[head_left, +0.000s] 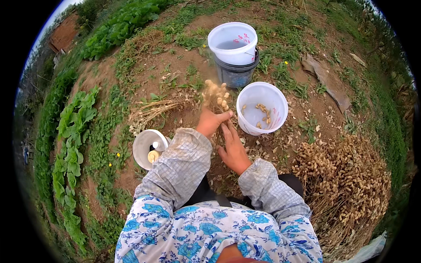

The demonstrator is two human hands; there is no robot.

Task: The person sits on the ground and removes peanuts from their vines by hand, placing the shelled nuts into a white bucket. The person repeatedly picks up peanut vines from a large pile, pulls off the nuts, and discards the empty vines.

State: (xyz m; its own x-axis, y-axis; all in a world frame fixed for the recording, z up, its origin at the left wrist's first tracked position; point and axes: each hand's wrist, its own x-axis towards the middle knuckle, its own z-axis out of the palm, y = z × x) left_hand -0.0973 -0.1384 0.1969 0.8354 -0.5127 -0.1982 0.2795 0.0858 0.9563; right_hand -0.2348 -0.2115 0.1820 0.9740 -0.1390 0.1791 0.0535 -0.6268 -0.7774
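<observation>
Between my hands is a bunch of dried peanut plants (215, 93), its pods clustered at the far end and slightly blurred. My left hand (208, 122) grips it just below the pods, with the thumb laid across. Nearer to me, my right hand (235, 150) closes around the brown stems, its fingers pointing away. Those stems are partly hidden by both hands. Just right of the bunch stands a white bucket (280, 105) with some loose peanuts (264, 112) at its bottom.
Behind stands a white bucket (232, 53) stacked on a dark bucket (237, 75). A small white pail (140, 147) holding bottles tilts at left, near pulled stalks (153, 110). A large heap of peanut plants (346, 179) lies at right. Leafy greens (72, 144) grow far left.
</observation>
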